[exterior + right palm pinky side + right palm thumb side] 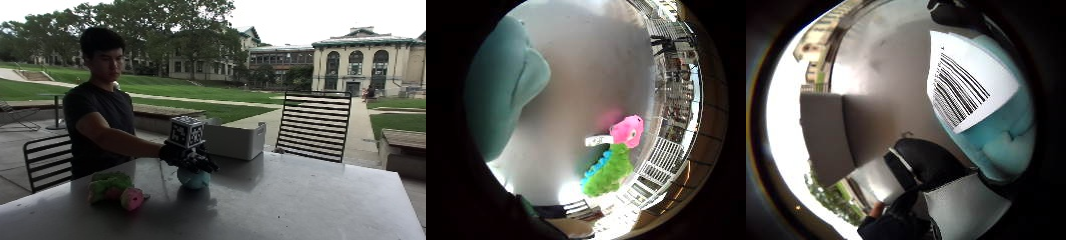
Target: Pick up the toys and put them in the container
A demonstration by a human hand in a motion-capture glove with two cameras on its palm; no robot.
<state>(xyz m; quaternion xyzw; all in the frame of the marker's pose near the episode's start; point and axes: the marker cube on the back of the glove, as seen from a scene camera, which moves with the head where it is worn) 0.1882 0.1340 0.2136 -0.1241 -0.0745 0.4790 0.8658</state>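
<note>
The gloved right hand (188, 158) sits on top of a pale blue-green plush toy (194, 178) that rests on the grey surface (286, 200); its fingers (203, 164) drape down over the top of the toy, curled round it, and both palm views show the toy close against the palm. The toy looks soft and rounded, with a stitched seam or fold (528, 75) and a white paper tag printed with a barcode (966, 87). Judgement: the step in hand is the grasp just before the lift. To do it well, the fingers should close round the body of the toy rather than on the tag, since the paper could slip or tear free, and the plush will squash, so the grip wants to wrap under the widest part before lifting. The container (233, 140) is a light grey, straight-walled box standing beyond the fingers, toward the far edge of the surface, near but apart from the toy; the lift should clear its near wall before release. A second toy (116, 190) lies on the surface to the side of the fingers nearer the person, well apart from the container: shaggy green body, pink rounded head (628, 131), a strip of blue fringe and a small white label. Its loose pile looks easy to snag. The surface is smooth and faintly reflective, so a plush toy may slide if nudged sideways.
</note>
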